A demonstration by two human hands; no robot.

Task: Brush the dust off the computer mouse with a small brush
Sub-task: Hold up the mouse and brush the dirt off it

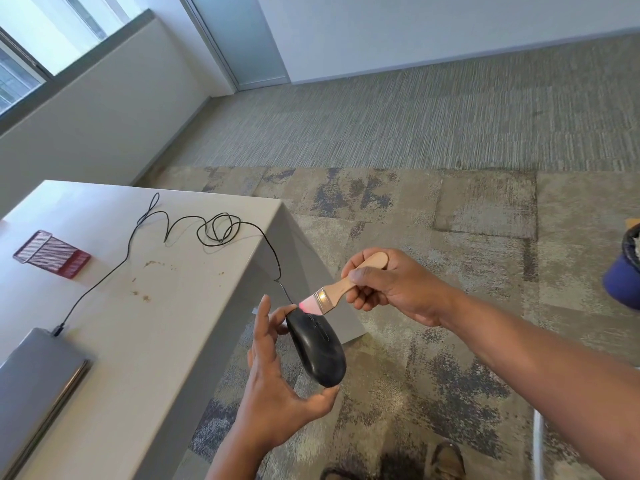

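My left hand [273, 382] holds a black wired computer mouse [317, 348] in the air just off the table's right edge, thumb at its rear end and fingertips at its front. My right hand [384, 289] grips the wooden handle of a small brush [341, 289] with a metal ferrule. The pale bristles, glowing pink, touch the front end of the mouse near the cable. The black mouse cable [214, 230] runs from the mouse back over the table in loose loops.
The white table [156, 341] carries a closed grey laptop [34, 386] with the cable plugged in, a red mesh holder [52, 254] lying on its side, and brown crumbs. Patterned carpet lies to the right. A blue bin [623, 275] stands at the right edge. Shoes show below.
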